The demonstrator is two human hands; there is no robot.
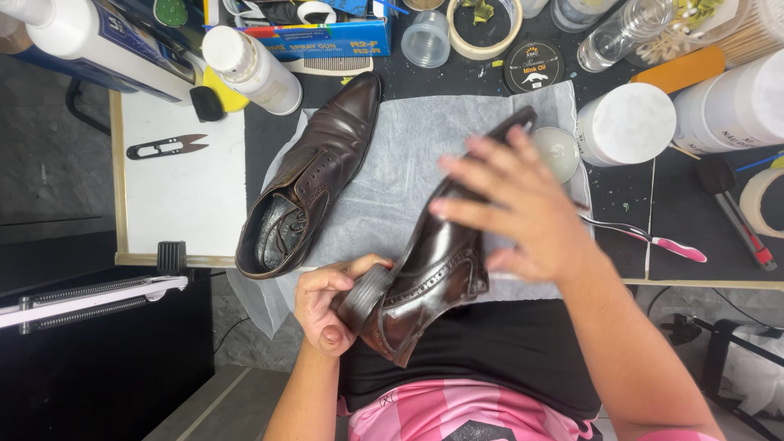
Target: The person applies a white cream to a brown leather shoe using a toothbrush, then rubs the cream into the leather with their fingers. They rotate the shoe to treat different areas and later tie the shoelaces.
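Dark brown leather shoe lies tilted, long axis heel-near to toe-far-right, above the grey cloth. Left hand fingers clamp its heel; right hand, fingers spread apart, rests flat over the upper.

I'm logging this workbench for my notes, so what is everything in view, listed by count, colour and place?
shoe in hand: one, dark brown, centre, sideways
second shoe: one, dark brown, on the cloth, left
cloth: one, grey, under both shoes
snips: one, black, white board at left
white bottles: several, top left and right edge
round tin: one, black, top centre
toothbrush: one, pink and white, right
tape roll: one, cream, top
left hand: grips the heel
right hand: over the upper, blurred
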